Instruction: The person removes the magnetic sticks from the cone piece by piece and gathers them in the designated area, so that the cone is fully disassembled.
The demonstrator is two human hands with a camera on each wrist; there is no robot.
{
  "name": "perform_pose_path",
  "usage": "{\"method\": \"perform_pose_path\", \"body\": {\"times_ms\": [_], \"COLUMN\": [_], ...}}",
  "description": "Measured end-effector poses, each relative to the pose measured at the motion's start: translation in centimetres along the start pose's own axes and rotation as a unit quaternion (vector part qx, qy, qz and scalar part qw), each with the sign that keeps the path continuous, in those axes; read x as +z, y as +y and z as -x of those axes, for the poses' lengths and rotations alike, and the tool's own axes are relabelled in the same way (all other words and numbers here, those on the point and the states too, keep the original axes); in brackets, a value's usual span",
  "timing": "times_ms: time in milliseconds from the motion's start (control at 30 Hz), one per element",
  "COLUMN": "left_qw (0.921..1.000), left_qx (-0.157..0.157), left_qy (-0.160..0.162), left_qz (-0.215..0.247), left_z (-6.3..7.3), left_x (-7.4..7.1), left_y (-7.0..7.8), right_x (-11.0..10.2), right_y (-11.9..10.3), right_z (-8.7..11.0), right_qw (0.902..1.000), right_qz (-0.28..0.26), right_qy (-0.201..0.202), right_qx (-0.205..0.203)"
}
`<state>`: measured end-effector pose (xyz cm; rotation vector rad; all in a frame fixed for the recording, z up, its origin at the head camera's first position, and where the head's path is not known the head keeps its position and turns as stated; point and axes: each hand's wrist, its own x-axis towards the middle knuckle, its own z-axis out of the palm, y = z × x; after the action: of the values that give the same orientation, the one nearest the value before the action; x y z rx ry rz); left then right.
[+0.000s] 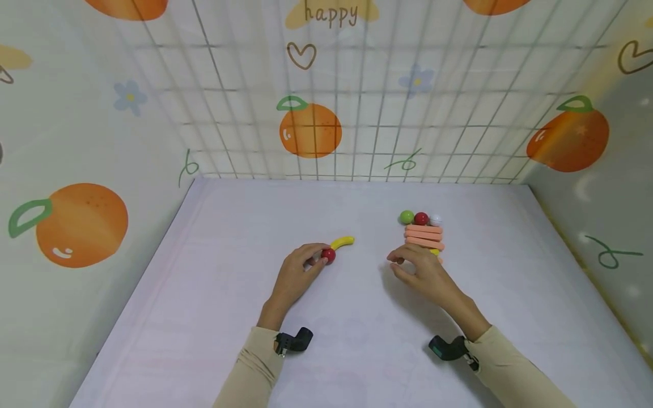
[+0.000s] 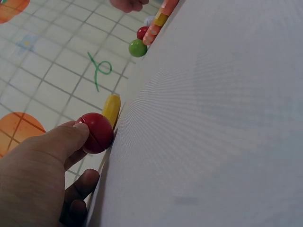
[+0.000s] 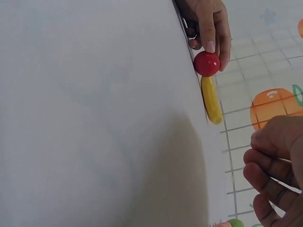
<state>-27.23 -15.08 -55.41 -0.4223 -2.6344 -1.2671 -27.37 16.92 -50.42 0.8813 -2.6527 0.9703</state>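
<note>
My left hand [image 1: 297, 274] pinches a glossy red ball [image 1: 329, 256] between thumb and fingers, low at the table surface. A seam runs across the ball in the left wrist view. Just beyond it lies a small yellow toy banana [image 1: 343, 242], with one end close against the ball. My right hand [image 1: 425, 272] is over the table's right part, near a group of pieces, its fingers loosely bent around nothing. Beside and partly under that hand are several salmon-pink sticks [image 1: 424, 236] and a yellow piece [image 1: 434, 251], mostly hidden.
Behind the sticks, a green ball [image 1: 406, 217], another red ball [image 1: 421, 219] and a white ball [image 1: 436, 220] stand in a row. A pale cloth covers the table [image 1: 214, 317]. A wire grid [image 1: 377, 136] behind a printed sheet rises at the back edge.
</note>
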Motion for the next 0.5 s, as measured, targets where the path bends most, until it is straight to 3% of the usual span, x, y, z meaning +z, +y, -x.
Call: {"method": "perform_pose_path", "body": {"times_ms": [300,500], "left_qw": [1.0000,0.9999], "left_qx": [0.007,0.008], "left_qy": [0.005,0.002], "left_qz": [-0.005,-0.009], "left_z": [0.07,0.03], "left_x": [0.03,0.00], "left_y": [-0.04,-0.11], "right_x": [0.25,0.56], "right_y": [-0.56,-0.60], "right_z": [-0.31,-0.47], "right_qw": [0.9994,0.9996], "right_qz": [-0.015,-0.015], "right_qy": [-0.015,-0.012], "right_qx": [0.027,0.019]}}
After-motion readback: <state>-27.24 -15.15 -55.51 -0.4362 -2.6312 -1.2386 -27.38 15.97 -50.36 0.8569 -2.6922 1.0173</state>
